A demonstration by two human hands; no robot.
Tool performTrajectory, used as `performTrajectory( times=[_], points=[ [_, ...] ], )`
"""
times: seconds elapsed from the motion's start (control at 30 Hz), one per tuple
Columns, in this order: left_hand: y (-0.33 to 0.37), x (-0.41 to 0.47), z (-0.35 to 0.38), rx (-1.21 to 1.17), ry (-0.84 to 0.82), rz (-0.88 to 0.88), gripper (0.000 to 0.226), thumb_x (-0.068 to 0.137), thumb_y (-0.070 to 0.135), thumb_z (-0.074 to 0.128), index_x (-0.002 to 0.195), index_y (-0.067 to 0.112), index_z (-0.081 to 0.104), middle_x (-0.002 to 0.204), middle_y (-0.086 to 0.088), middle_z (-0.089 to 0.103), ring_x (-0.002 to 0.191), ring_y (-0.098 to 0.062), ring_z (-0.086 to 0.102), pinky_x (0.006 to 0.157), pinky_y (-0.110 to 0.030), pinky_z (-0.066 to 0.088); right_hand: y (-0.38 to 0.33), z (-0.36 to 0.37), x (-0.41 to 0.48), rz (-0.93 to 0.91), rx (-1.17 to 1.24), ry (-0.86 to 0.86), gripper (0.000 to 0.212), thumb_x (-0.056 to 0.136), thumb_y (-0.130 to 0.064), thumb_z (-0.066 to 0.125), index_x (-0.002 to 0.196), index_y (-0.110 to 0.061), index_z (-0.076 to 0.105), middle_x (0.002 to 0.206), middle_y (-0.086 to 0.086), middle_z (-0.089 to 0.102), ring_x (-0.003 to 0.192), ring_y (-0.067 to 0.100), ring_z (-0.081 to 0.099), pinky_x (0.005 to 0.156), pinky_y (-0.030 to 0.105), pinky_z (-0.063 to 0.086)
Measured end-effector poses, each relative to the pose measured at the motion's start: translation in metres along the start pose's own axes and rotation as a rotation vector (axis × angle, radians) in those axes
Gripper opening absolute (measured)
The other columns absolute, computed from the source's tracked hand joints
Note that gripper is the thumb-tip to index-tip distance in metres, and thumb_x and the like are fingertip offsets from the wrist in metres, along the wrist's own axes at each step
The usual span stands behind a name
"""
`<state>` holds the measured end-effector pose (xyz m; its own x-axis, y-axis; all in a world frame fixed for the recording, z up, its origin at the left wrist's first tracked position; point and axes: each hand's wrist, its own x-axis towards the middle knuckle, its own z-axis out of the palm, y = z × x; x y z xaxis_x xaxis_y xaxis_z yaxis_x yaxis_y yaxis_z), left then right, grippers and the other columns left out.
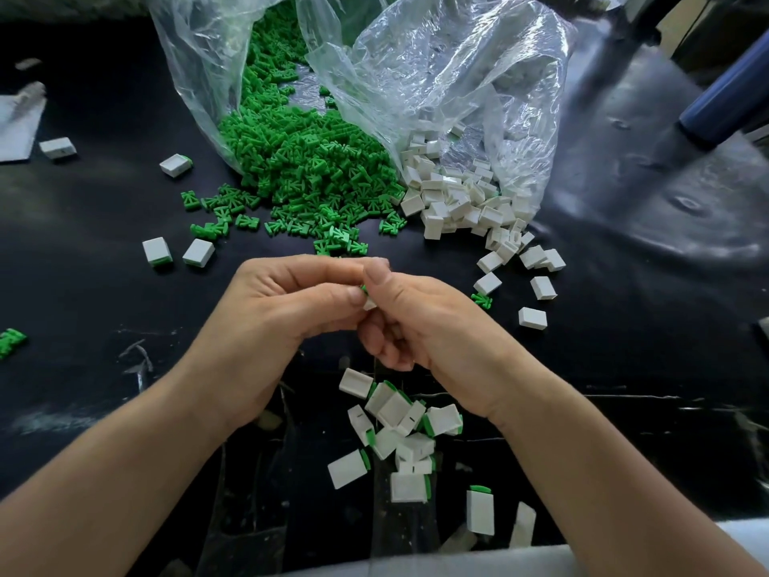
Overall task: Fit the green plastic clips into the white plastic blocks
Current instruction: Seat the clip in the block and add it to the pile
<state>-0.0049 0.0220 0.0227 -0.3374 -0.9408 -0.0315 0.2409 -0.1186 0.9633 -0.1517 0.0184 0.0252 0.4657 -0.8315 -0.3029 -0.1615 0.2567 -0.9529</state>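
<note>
My left hand and my right hand meet above the middle of the black table. Between their fingertips they pinch a white block with a green clip; only a sliver of white and green shows. A heap of green clips spills from a clear bag at the back. To its right, white blocks pour from a second clear bag. A pile of blocks fitted with green clips lies under my wrists.
Loose white blocks and a stray green clip lie at the right. Two blocks sit left of my hands. The clear bags stand at the back. A dark blue tube crosses the upper right.
</note>
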Motion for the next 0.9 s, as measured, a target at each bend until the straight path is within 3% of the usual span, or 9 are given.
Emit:
performTrajectory(
  times=[0.1, 0.2, 0.27, 0.37, 0.47, 0.6, 0.77, 0.9],
  points=[
    [0.0, 0.0, 0.0, -0.014, 0.029, -0.011, 0.026, 0.07, 0.006, 0.057, 0.089, 0.006, 0.074, 0.071, -0.029, 0.066, 0.058, -0.03, 0.065, 0.059, -0.026, 0.055, 0.0, 0.0, 0.0, -0.008, -0.004, 0.007, 0.078, 0.071, -0.058, 0.037, 0.109, 0.008, 0.055, 0.055, -0.008, 0.05, 0.047, 0.004, 0.041, 0.045, 0.014, 0.033],
    [0.001, -0.001, 0.003, 0.008, 0.033, -0.001, 0.024, 0.071, 0.009, 0.057, 0.089, 0.003, 0.072, 0.07, -0.034, 0.061, 0.055, -0.032, 0.062, 0.057, -0.032, 0.056, -0.002, 0.002, -0.001, -0.012, -0.02, 0.032, 0.06, 0.073, -0.06, 0.034, 0.079, -0.006, 0.059, 0.058, -0.005, 0.054, 0.049, 0.007, 0.045, 0.046, 0.016, 0.034],
    [0.0, -0.002, 0.004, 0.018, 0.037, -0.003, 0.023, 0.071, 0.01, 0.057, 0.088, 0.002, 0.072, 0.07, -0.035, 0.059, 0.054, -0.033, 0.061, 0.057, -0.034, 0.056, -0.003, 0.004, -0.003, 0.001, -0.031, 0.035, 0.055, 0.073, -0.06, 0.032, 0.073, -0.011, 0.055, 0.057, -0.005, 0.054, 0.05, 0.008, 0.045, 0.048, 0.017, 0.035],
    [-0.001, -0.001, 0.005, 0.001, 0.037, -0.018, 0.023, 0.072, 0.009, 0.058, 0.089, 0.001, 0.072, 0.067, -0.035, 0.059, 0.053, -0.034, 0.063, 0.056, -0.031, 0.055, -0.001, 0.003, -0.003, 0.016, -0.063, 0.068, 0.06, 0.085, -0.052, 0.032, 0.086, 0.002, 0.056, 0.058, -0.006, 0.05, 0.049, 0.006, 0.042, 0.048, 0.014, 0.034],
    [-0.003, -0.001, 0.003, -0.013, 0.052, -0.046, 0.023, 0.071, 0.008, 0.058, 0.087, 0.002, 0.073, 0.069, -0.034, 0.062, 0.055, -0.034, 0.065, 0.057, -0.029, 0.055, 0.001, 0.004, -0.003, 0.013, -0.068, 0.085, 0.051, 0.094, -0.041, 0.031, 0.094, 0.003, 0.057, 0.059, -0.005, 0.044, 0.049, 0.004, 0.037, 0.047, 0.012, 0.032],
    [-0.005, 0.0, 0.001, -0.004, 0.097, -0.075, 0.023, 0.067, 0.009, 0.059, 0.082, 0.01, 0.076, 0.082, -0.024, 0.07, 0.068, -0.03, 0.068, 0.062, -0.025, 0.055, 0.004, 0.007, 0.0, -0.022, -0.118, 0.129, 0.059, 0.092, -0.045, 0.031, 0.095, 0.009, 0.052, 0.059, -0.007, 0.038, 0.051, 0.004, 0.032, 0.05, 0.017, 0.029],
    [-0.005, -0.001, 0.002, -0.017, 0.12, -0.087, 0.023, 0.065, 0.009, 0.058, 0.077, 0.013, 0.077, 0.093, -0.007, 0.074, 0.077, -0.023, 0.07, 0.064, -0.022, 0.055, 0.011, 0.007, 0.003, -0.039, -0.213, 0.195, 0.06, 0.092, -0.052, 0.03, 0.1, 0.0, 0.059, 0.051, -0.017, 0.04, 0.052, 0.002, 0.036, 0.056, 0.022, 0.028],
    [-0.005, -0.001, 0.003, -0.031, 0.133, -0.094, 0.023, 0.065, 0.008, 0.057, 0.077, 0.011, 0.076, 0.095, -0.004, 0.074, 0.077, -0.021, 0.071, 0.064, -0.021, 0.055, 0.011, 0.009, 0.002, -0.056, -0.244, 0.194, 0.068, 0.08, -0.065, 0.026, 0.102, -0.012, 0.061, 0.052, -0.023, 0.047, 0.054, -0.003, 0.042, 0.06, 0.02, 0.031]
  ],
)
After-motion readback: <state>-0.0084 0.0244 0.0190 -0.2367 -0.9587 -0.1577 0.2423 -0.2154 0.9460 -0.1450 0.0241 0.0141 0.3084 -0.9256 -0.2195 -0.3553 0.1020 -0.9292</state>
